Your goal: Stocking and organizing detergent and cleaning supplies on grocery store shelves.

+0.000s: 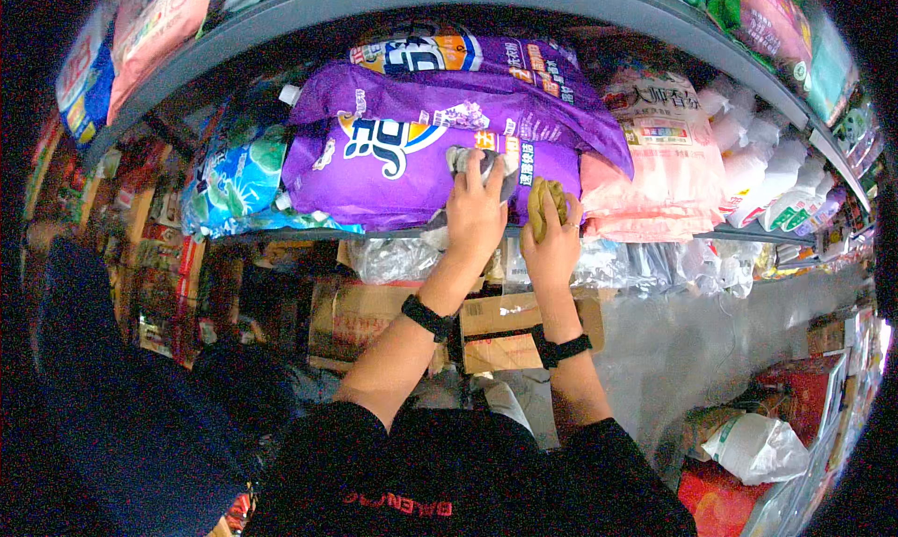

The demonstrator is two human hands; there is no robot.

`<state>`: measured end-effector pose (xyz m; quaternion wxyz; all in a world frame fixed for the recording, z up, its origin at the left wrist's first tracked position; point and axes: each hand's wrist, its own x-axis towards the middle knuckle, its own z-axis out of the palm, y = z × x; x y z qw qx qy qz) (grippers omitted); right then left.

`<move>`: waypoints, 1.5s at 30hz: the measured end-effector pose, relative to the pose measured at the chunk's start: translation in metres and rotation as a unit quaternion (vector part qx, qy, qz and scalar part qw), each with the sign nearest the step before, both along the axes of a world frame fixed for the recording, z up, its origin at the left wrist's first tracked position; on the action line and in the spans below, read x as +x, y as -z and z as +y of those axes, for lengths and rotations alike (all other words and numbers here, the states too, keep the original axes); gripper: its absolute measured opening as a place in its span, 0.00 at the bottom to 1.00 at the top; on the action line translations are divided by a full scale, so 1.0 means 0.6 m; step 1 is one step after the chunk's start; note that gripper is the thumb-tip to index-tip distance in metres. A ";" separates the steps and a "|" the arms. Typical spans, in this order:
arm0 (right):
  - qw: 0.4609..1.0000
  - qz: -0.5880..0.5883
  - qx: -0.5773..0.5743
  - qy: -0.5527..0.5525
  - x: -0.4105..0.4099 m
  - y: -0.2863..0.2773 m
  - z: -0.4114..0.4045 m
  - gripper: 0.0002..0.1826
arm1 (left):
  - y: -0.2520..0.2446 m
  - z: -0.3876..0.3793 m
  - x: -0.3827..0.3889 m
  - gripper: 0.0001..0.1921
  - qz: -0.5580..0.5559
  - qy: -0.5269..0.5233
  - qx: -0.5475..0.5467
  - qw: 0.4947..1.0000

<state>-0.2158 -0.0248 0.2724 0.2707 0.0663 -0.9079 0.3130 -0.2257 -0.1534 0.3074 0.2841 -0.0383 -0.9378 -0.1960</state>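
Note:
Large purple bags of washing powder lie stacked on the shelf before me, their fronts bearing printing. Against the lowest one, my left hand presses a bunched grey-and-white cloth. To its right, my right hand grips a crumpled olive cloth at the bag's lower right edge, near the shelf lip. Pink bags stand beside the purple stack on the right. Blue-and-green bags lie to its left. My fingers cover part of each cloth.
An upper shelf edge curves overhead, with more bags on it. White bottles line the right side of the shelf. Below are cardboard boxes and clear plastic wrapping. A dark-clothed person is close on my left.

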 end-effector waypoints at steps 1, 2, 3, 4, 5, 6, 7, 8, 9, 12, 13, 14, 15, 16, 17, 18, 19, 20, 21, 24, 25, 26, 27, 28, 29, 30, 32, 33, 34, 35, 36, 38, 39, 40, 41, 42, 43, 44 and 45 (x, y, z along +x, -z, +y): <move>1.000 -0.009 -0.015 -0.008 0.003 0.003 0.004 0.36 | 0.001 0.000 0.002 0.33 0.003 0.006 -0.005 1.000; 0.999 -0.017 -0.030 -0.016 0.006 0.007 0.008 0.36 | 0.003 -0.005 0.005 0.33 0.006 0.012 -0.010 1.000; 0.998 -0.026 -0.046 -0.024 0.007 0.009 0.010 0.36 | 0.000 -0.012 0.010 0.33 0.008 0.018 -0.015 1.000; 0.998 -0.018 -0.054 -0.032 0.005 0.010 0.011 0.36 | -0.002 -0.020 0.016 0.32 -0.008 0.007 -0.034 0.999; 0.997 -0.009 -0.062 -0.040 0.003 0.010 0.010 0.36 | -0.006 -0.034 0.021 0.32 -0.019 0.001 -0.054 0.998; 0.997 -0.001 -0.069 -0.047 0.004 0.008 0.009 0.35 | -0.016 -0.050 0.031 0.32 -0.031 -0.005 -0.073 0.997; 0.996 0.007 -0.073 -0.050 0.002 0.005 0.013 0.33 | -0.025 -0.062 0.036 0.31 -0.041 -0.007 -0.090 0.995; 0.995 0.015 -0.078 -0.052 -0.001 0.001 0.016 0.31 | -0.035 -0.072 0.040 0.29 -0.058 -0.022 -0.077 0.995; 0.995 0.025 -0.081 -0.054 -0.004 -0.002 0.020 0.29 | -0.042 -0.089 0.040 0.29 -0.037 -0.039 -0.076 0.996; 0.993 0.032 -0.094 -0.066 -0.014 0.004 0.020 0.31 | -0.064 -0.156 0.043 0.27 0.005 -0.111 -0.059 0.992; 0.993 0.037 -0.092 -0.068 -0.015 -0.003 0.015 0.31 | -0.075 -0.177 0.049 0.26 0.009 -0.148 -0.043 0.988; 0.993 0.036 -0.103 -0.048 -0.014 -0.011 0.004 0.29 | -0.065 -0.203 0.046 0.27 0.030 -0.168 -0.080 0.982; 0.992 0.046 -0.108 -0.049 -0.016 -0.021 -0.013 0.29 | -0.054 -0.216 0.048 0.28 0.035 -0.167 -0.066 0.983; 0.991 0.054 -0.111 -0.048 -0.022 -0.028 -0.031 0.29 | -0.039 -0.227 0.047 0.29 0.039 -0.163 -0.051 0.985; 0.990 0.063 -0.115 -0.046 -0.028 -0.036 -0.051 0.29 | -0.026 -0.239 0.046 0.30 0.042 -0.160 -0.036 0.986; 0.993 0.051 -0.093 -0.045 -0.033 -0.041 -0.074 0.28 | -0.017 -0.245 0.046 0.31 0.041 -0.135 -0.033 0.989; 0.995 0.040 -0.086 -0.038 -0.040 -0.048 -0.096 0.28 | -0.015 -0.238 0.046 0.31 0.030 -0.139 -0.027 0.990; 0.996 0.030 -0.079 -0.030 -0.045 -0.055 -0.123 0.28 | -0.015 -0.234 0.045 0.31 0.032 -0.132 -0.020 0.990; 0.997 0.018 -0.073 -0.025 -0.043 -0.060 -0.155 0.28 | -0.014 -0.239 0.046 0.31 0.034 -0.129 -0.014 0.991; 0.994 0.019 0.031 -0.104 -0.031 -0.064 -0.237 0.25 | -0.013 -0.245 0.041 0.31 0.001 -0.118 0.009 0.993; 0.983 0.099 0.081 -0.131 -0.029 -0.054 -0.254 0.24 | -0.014 -0.244 0.041 0.31 -0.001 -0.122 -0.001 0.993; 0.978 0.092 0.112 -0.150 -0.024 -0.041 -0.258 0.21 | -0.016 -0.242 0.040 0.31 -0.004 -0.125 -0.011 0.992; 0.976 0.105 0.101 -0.162 -0.018 -0.036 -0.259 0.20 | -0.018 -0.250 0.045 0.32 -0.006 -0.136 -0.024 0.990; 0.974 0.119 0.094 -0.171 -0.019 -0.030 -0.244 0.19 | -0.015 -0.252 0.045 0.32 0.003 -0.128 -0.003 0.992; 0.971 0.132 0.086 -0.180 -0.022 -0.024 -0.223 0.18 | -0.012 -0.252 0.044 0.33 0.011 -0.120 0.018 0.993; 0.976 0.116 0.046 -0.181 -0.024 -0.026 -0.195 0.14 | -0.010 -0.252 0.045 0.33 0.020 -0.112 0.039 0.993; 0.987 0.124 0.072 -0.077 -0.013 -0.029 -0.134 0.17 | -0.019 -0.217 0.042 0.34 -0.023 -0.089 0.091 0.992; 0.986 0.141 0.075 -0.041 -0.018 -0.023 -0.103 0.19 | -0.026 -0.188 0.040 0.34 -0.043 -0.075 0.117 0.989; 0.993 0.094 0.068 -0.024 -0.011 -0.028 -0.088 0.23 | -0.014 -0.168 0.038 0.35 -0.049 -0.060 0.076 0.994; 0.996 0.077 0.050 -0.012 -0.010 -0.020 -0.081 0.25 | 0.002 -0.148 0.037 0.36 -0.056 -0.047 0.036 0.997; 0.998 0.061 0.033 0.006 -0.013 -0.011 -0.069 0.26 | 0.008 -0.126 0.040 0.37 -0.040 -0.017 0.019 0.999; 1.000 0.025 0.008 0.013 -0.018 -0.003 -0.061 0.31 | 0.024 -0.108 0.043 0.36 0.019 0.016 -0.024 0.999; 0.999 0.032 0.000 0.011 -0.019 0.002 -0.063 0.31 | 0.020 -0.118 0.047 0.34 -0.011 0.005 -0.031 0.999; 0.999 0.040 -0.006 0.010 -0.020 0.004 -0.061 0.31 | 0.011 -0.134 0.054 0.33 -0.041 -0.004 -0.036 0.998; 0.999 0.047 -0.013 0.010 -0.020 0.004 -0.059 0.31 | 0.005 -0.156 0.059 0.32 -0.071 -0.014 -0.042 0.997; 0.999 0.051 -0.015 0.012 -0.021 0.004 -0.055 0.31 | 0.010 -0.186 0.056 0.29 -0.033 -0.025 -0.047 0.998; 0.998 0.051 -0.015 0.018 -0.022 0.008 -0.046 0.31 | 0.004 -0.210 0.053 0.29 -0.006 -0.065 -0.062 0.996; 0.998 0.054 -0.020 0.019 -0.022 0.006 -0.045 0.32 | -0.010 -0.240 0.056 0.29 0.020 -0.112 -0.077 0.990; 0.998 0.051 -0.027 0.017 -0.022 0.004 -0.051 0.32 | -0.035 -0.269 0.067 0.29 -0.002 -0.159 -0.011 0.987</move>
